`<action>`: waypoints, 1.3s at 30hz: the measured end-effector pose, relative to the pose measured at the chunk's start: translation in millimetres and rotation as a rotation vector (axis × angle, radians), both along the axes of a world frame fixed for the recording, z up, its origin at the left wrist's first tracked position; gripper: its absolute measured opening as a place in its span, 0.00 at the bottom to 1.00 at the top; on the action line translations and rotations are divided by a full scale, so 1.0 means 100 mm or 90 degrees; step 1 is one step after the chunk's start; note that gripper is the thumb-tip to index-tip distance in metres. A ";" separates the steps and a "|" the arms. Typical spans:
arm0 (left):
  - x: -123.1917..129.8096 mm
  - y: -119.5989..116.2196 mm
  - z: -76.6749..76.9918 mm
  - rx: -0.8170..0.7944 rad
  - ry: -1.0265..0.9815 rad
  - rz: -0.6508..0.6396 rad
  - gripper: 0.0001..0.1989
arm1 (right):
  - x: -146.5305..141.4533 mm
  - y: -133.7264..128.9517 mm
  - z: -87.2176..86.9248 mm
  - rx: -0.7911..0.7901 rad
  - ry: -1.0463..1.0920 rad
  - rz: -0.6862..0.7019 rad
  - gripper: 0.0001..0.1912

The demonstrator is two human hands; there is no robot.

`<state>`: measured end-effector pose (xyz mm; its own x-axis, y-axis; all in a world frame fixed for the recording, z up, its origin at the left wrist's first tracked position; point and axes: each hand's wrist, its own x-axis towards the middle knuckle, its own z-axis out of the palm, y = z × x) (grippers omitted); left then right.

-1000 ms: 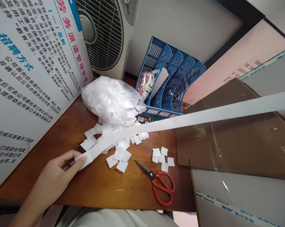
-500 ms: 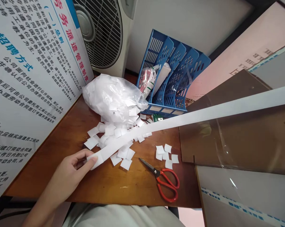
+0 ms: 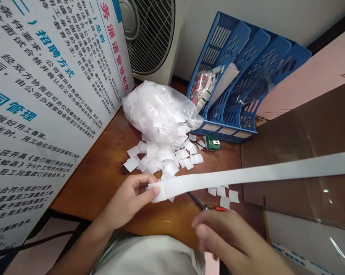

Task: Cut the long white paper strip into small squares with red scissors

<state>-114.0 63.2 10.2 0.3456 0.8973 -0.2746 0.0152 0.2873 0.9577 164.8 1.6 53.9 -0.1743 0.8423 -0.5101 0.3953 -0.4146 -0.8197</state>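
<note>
My left hand (image 3: pixel 135 196) pinches one end of a long white strip (image 3: pixel 218 177), with a small square piece lying on the strip under my thumb. From there the strip runs off the right edge of the view. My right hand (image 3: pixel 224 233), blurred by motion, is over the table's front part, below the scissors (image 3: pixel 199 201). It covers most of their red handles, and whether it touches them is unclear. White square pieces (image 3: pixel 153 152) lie heaped at the mouth of a clear plastic bag (image 3: pixel 161 109). More squares (image 3: pixel 225 202) lie right of the scissors.
A green tape measure (image 3: pixel 212 142) lies before a blue file rack (image 3: pixel 224 131) holding a plastic packet (image 3: pixel 202 89). Behind the bag stands a fan (image 3: pixel 152 34). A printed board (image 3: pixel 60 88) borders the left side, and a brown panel (image 3: pixel 298 141) stands at the right.
My right hand has come into view from the lower right, over the scissors' handles. The view has shifted, and my left hand with the strip's end now appears farther right.
</note>
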 end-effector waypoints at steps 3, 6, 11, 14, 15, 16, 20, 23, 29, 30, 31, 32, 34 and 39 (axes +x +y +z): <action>0.14 -0.02 -0.02 0.017 -0.022 -0.043 0.15 | -0.31 0.09 -0.50 -0.045 0.128 -0.019 0.27; 0.28 -0.04 -0.06 0.033 -0.001 -0.079 0.13 | -0.47 0.12 -0.88 0.068 0.261 -0.236 0.21; 0.39 -0.09 -0.09 0.079 0.064 -0.063 0.12 | -0.41 0.13 -1.01 0.133 0.323 -0.391 0.15; 0.39 -0.08 -0.11 0.107 0.095 -0.063 0.10 | -0.35 0.10 -1.00 0.122 0.377 -0.470 0.14; 0.40 -0.07 -0.12 0.111 0.098 -0.075 0.09 | -0.35 0.09 -1.00 0.109 0.403 -0.486 0.14; 0.41 -0.07 -0.13 0.116 0.100 -0.090 0.09 | -0.36 0.08 -0.99 0.098 0.430 -0.499 0.15; 0.52 -0.04 -0.13 0.121 0.095 -0.142 0.09 | -0.46 0.05 -0.98 0.093 0.502 -0.551 0.14; 0.60 -0.05 -0.10 0.136 0.102 -0.137 0.10 | -0.51 0.06 -0.96 0.112 0.526 -0.585 0.14; 0.63 -0.11 -0.08 0.169 0.108 -0.139 0.09 | -0.52 0.10 -0.98 0.134 0.549 -0.552 0.15; 0.64 -0.11 -0.08 0.166 0.108 -0.134 0.09 | -0.52 0.10 -0.99 0.146 0.549 -0.549 0.14; 0.64 -0.12 -0.09 0.164 0.110 -0.126 0.09 | -0.52 0.09 -0.99 0.157 0.548 -0.545 0.14; 0.65 -0.12 -0.09 0.163 0.115 -0.116 0.09 | -0.52 0.09 -0.99 0.166 0.547 -0.534 0.13; 0.66 -0.12 -0.09 0.171 0.126 -0.093 0.09 | -0.52 0.07 -0.99 0.171 0.543 -0.484 0.12; 0.68 -0.13 -0.09 0.229 0.163 -0.061 0.09 | -0.57 0.05 -0.99 0.149 0.523 -0.375 0.14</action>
